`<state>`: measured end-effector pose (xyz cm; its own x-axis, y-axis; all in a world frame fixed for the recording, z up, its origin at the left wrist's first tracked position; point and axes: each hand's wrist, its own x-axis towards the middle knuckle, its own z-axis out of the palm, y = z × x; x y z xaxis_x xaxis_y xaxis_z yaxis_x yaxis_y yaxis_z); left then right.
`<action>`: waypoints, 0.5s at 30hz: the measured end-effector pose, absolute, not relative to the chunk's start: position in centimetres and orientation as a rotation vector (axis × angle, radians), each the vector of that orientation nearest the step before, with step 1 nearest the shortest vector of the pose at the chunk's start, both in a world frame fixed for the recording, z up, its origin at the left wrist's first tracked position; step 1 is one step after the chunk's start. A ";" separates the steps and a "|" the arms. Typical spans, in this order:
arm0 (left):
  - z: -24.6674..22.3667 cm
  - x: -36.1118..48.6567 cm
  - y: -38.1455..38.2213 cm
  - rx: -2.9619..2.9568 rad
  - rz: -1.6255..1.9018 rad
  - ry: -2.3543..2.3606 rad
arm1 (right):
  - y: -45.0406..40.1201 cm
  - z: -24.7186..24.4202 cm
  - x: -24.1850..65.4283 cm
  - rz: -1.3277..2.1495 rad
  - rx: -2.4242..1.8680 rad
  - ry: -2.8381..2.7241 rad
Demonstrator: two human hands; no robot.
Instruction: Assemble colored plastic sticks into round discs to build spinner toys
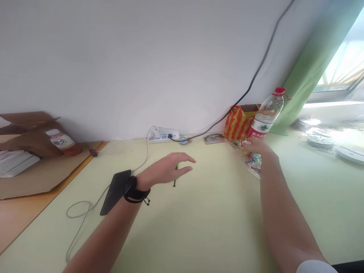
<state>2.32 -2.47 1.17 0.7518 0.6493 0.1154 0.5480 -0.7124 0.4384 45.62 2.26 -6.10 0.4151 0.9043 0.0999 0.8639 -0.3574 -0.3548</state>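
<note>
Pale table (204,227) is running up to a plain wall (142,68). Right hand (256,146) is sitting just before the bottle (264,121), plastic packets (251,160) lying by its fingertips; working lightly should be sparing the bottle knocks. Fingers are pointing downward, grip hidden. Left hand (170,168) is hovering, thumb and fingers parted; a green-and-black item (174,183) is showing behind it, hold unclear.

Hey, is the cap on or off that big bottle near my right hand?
On: the red cap sits over the neck of the bottle. How tightly it's screwed, I cannot tell.
</note>
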 end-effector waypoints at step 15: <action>0.8 3.0 0.8 2.499 -0.021 1.163 | 3.4 -4.2 39.9 0.698 -2.020 -1.983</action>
